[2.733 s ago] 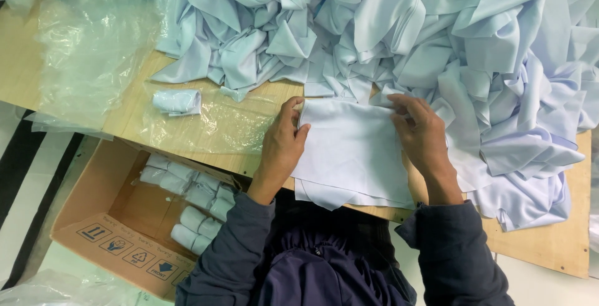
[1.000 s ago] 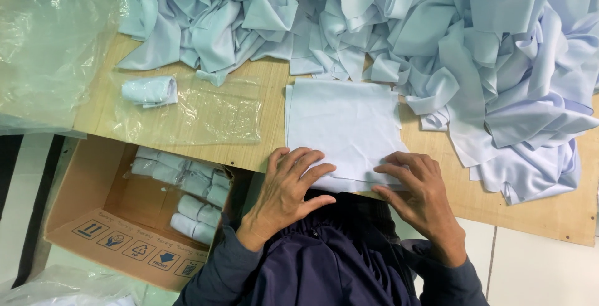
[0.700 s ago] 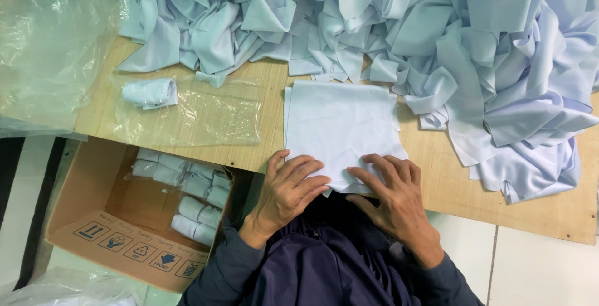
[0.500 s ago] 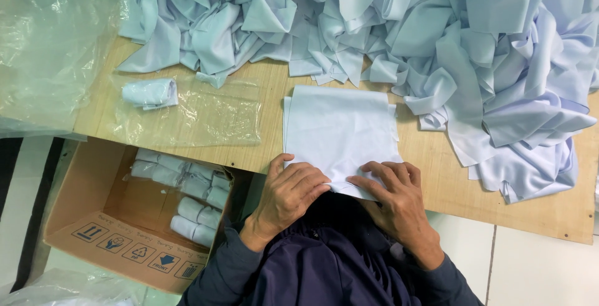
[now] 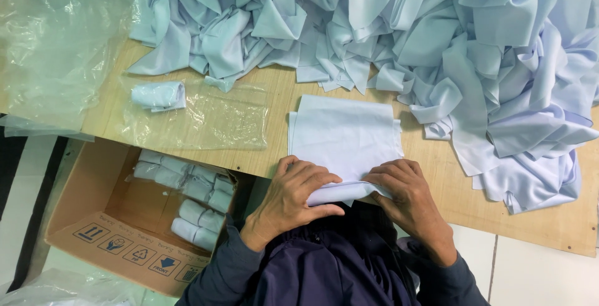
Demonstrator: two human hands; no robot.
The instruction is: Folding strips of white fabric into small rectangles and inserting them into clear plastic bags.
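Left hand (image 5: 292,195) and right hand (image 5: 404,195) both at near edge of wooden surface (image 5: 437,175), fingers curled over rolled near end of pale blue cloth piece (image 5: 346,137); thumbs tucked under roll, grip closed on fabric. Rest of cloth lay flat on surface, extending away from person. Heap of loose pale blue cloth (image 5: 399,38) covered far side. One finished roll (image 5: 159,95) rested on clear plastic bag (image 5: 206,116), left. Cardboard box (image 5: 93,218) below surface held bagged rolls (image 5: 187,197).
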